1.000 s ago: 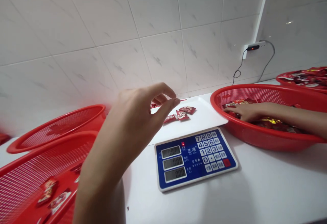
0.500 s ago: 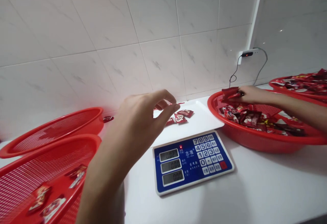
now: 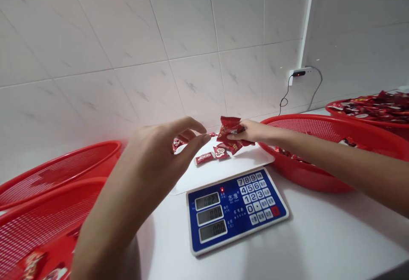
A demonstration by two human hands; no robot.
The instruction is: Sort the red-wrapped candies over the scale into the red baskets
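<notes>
Red-wrapped candies (image 3: 230,127) are gripped in my right hand (image 3: 251,132), just above the white weighing tray (image 3: 220,167) of a digital scale. Several similar candies (image 3: 221,152) lie on that tray below and beside them. My left hand (image 3: 162,144) hovers over the tray's left side, its fingers loosely curled and a small gap between thumb and forefinger; I see nothing held in it. Part of the tray is hidden behind this hand. The scale's blue keypad panel (image 3: 236,212) faces me, its top display reading about 0.02.
A red basket (image 3: 306,178) of candies stands right of the scale, with a fuller red basket (image 3: 377,107) behind it. On the left are two more red baskets, the nearer one (image 3: 19,233) holding a few candies. A tiled wall (image 3: 191,24) rises behind; a socket (image 3: 298,74) carries a cable.
My right hand has moved left from the right basket to above the tray, carrying candies. My left hand stays near the tray, slightly further left in view. The view has shifted a little.
</notes>
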